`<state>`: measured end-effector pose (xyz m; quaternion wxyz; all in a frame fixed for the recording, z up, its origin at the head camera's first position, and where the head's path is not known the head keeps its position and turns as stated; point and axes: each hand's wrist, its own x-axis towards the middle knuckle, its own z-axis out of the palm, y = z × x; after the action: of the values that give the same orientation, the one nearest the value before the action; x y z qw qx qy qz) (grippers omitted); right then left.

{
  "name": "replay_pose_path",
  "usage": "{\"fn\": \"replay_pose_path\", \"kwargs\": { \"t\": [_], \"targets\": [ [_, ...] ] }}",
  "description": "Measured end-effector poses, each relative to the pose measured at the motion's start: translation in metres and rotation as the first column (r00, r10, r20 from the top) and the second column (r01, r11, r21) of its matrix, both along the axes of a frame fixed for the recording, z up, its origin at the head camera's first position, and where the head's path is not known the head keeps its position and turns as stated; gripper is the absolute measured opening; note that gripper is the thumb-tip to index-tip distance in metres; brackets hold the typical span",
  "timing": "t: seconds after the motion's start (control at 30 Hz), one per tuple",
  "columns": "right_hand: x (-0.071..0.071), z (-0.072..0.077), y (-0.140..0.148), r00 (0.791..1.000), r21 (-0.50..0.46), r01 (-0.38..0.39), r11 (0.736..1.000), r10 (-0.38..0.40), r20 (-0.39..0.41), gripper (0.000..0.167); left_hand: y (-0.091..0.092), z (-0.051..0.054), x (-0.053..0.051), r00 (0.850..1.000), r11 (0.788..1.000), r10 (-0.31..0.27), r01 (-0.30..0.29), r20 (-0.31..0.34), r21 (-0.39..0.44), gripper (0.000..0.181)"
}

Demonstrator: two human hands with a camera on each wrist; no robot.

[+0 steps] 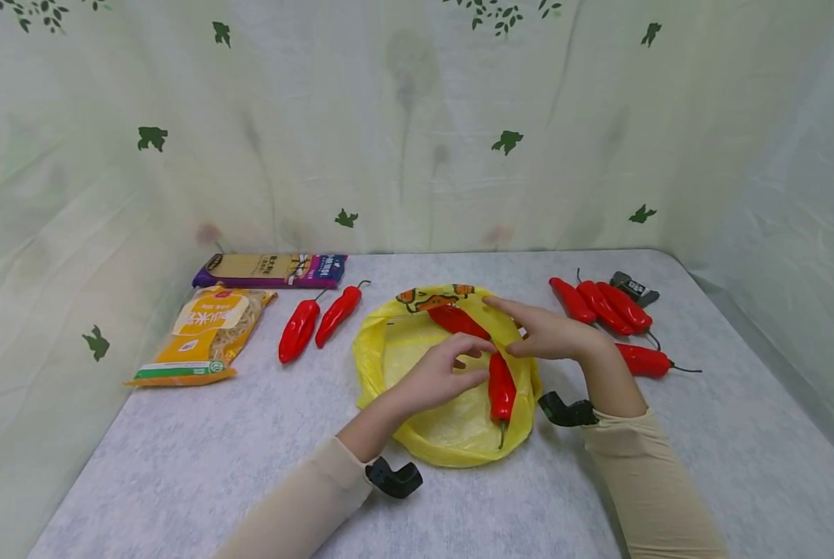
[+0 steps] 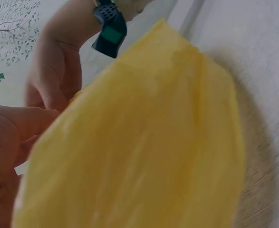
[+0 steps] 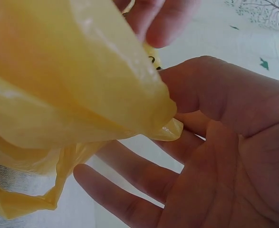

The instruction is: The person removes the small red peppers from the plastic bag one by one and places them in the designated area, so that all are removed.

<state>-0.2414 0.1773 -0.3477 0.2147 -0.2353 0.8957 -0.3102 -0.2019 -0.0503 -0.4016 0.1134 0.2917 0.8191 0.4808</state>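
Observation:
A yellow plastic bag (image 1: 445, 450) sits on the table with its mouth spread wide. Red chili peppers (image 1: 502, 392) lie inside it, partly covered by the hands. My left hand (image 1: 452, 373) hovers over the bag's mouth with loosely bent fingers, and a gap shows between thumb and fingers with nothing held. At the right rim, my right hand (image 1: 553, 330) has the bag's edge between thumb and fingers; in the right wrist view its lower fingers (image 3: 134, 175) spread apart below the plastic. The bag's yellow wall (image 2: 144, 137) fills much of the left wrist view.
Left of the bag lie two red peppers (image 1: 298, 331), an orange-yellow food packet (image 1: 203, 330) and a long purple-and-tan packet (image 1: 270, 270). To the right are several more peppers (image 1: 602, 307) and a small black packet (image 1: 634, 287). A patterned curtain (image 1: 417, 155) hangs behind the table.

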Motion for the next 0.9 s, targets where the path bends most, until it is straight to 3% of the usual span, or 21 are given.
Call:
{"fn": "replay_pose_path", "kwargs": {
  "t": [0.43, 0.67, 0.9],
  "targets": [
    [0.000, -0.001, 0.000, 1.000, 0.000, -0.009, 1.000, 0.009, -0.020, 0.083, 0.016, -0.012, 0.009, 0.998, 0.988, -0.058, 0.056, -0.012, -0.147, 0.031],
    [0.000, -0.001, -0.001, 1.000, -0.003, -0.012, 1.000, 0.012, -0.022, 0.083, 0.021, -0.017, 0.013, 0.992, 0.967, -0.104, 0.083, -0.076, -0.240, 0.034],
    [0.001, 0.000, -0.002, 1.000, -0.006, -0.011, 1.000, 0.011, -0.018, 0.082, 0.022, -0.025, 0.014, 0.992, 0.948, -0.121, 0.107, -0.029, -0.299, 0.036]
  ]
}}
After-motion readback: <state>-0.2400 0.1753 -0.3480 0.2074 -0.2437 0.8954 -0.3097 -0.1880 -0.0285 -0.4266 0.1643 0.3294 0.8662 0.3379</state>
